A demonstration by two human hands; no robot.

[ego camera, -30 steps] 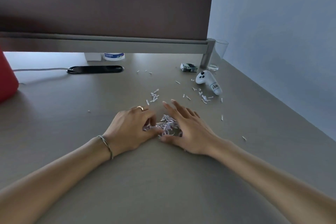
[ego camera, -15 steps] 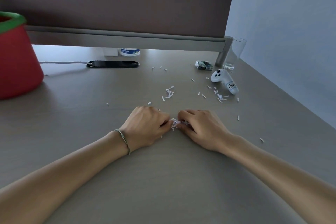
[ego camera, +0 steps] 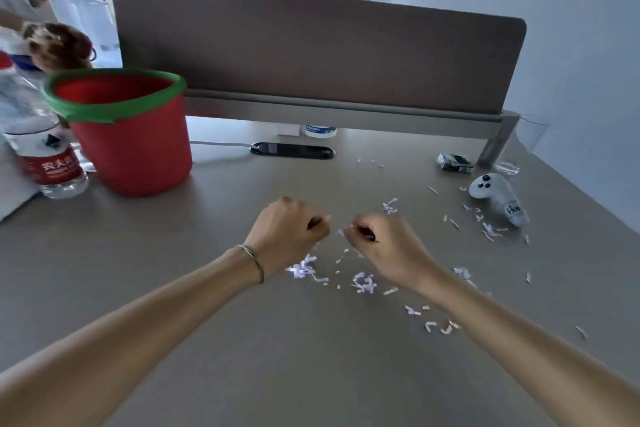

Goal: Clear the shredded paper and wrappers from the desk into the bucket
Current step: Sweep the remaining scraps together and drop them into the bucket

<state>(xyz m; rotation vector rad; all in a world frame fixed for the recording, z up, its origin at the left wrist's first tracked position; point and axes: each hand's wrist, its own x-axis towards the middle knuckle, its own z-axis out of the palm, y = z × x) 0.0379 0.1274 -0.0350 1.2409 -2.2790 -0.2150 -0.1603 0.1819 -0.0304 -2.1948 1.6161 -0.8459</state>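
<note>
Head view, only one. Both hands raised above the table, fists curled. Left hand is closed around a small bunch of shredded paper, a bit of white showing at the fingertips. Right hand likewise curled, pinching shreds at the thumb side; how much each fist holds, cannot tell. Loose shreds lie on the table right under and between the hands, more by the right forearm, and another scatter further right near the white controller. A few bits sit close to the black cable slot. One crumpled wrapper lies at the far right, beside the partition leg, next to a clear glass.

Bucket, red with green rim, stands upright at the far left, next to a water bottle, well apart from the hands.

Step in hand, as I judge it: carry the two fistfuls to the bucket. To do it well: keep fists tight and knuckles up so shreds don't dribble out, get well over the rim before letting go, release low inside. Most of the task looks undone: plenty of paper plus the wrapper left. Next passes should sweep strays into one pile first, then scoop.
</note>
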